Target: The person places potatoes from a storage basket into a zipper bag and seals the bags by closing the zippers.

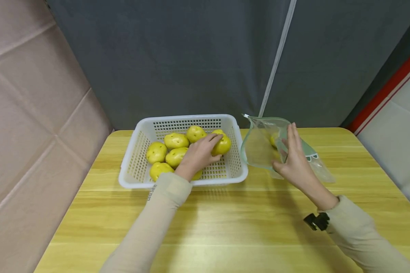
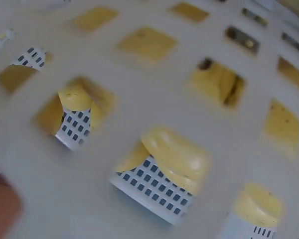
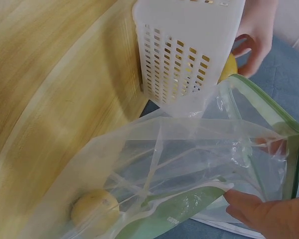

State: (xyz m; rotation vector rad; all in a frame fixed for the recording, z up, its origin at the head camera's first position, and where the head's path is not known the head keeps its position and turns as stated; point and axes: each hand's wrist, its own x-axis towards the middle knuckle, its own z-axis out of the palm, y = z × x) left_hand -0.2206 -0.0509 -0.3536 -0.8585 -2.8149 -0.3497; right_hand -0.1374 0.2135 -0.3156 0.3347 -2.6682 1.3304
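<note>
Your beige sleeves (image 1: 365,235) extend over the tabletop (image 1: 225,235); your left hand (image 1: 198,152) grips a potato (image 1: 223,145) inside the white basket (image 1: 188,117), while your right hand (image 1: 295,165), fingers straight and thumb spread, touches the clear bag (image 1: 259,142) that holds another potato (image 3: 94,211).

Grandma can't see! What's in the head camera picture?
A person's left hand grips a potato in a white basket of more yellow potatoes. Beside it, the right hand holds an open see-through bag with something yellow inside, over a wooden table.

Forearms (image 1: 141,231) angled inward, left grip (image 1: 201,153) curled, right grip (image 1: 295,163) straight-fingered, thumb apart.
</note>
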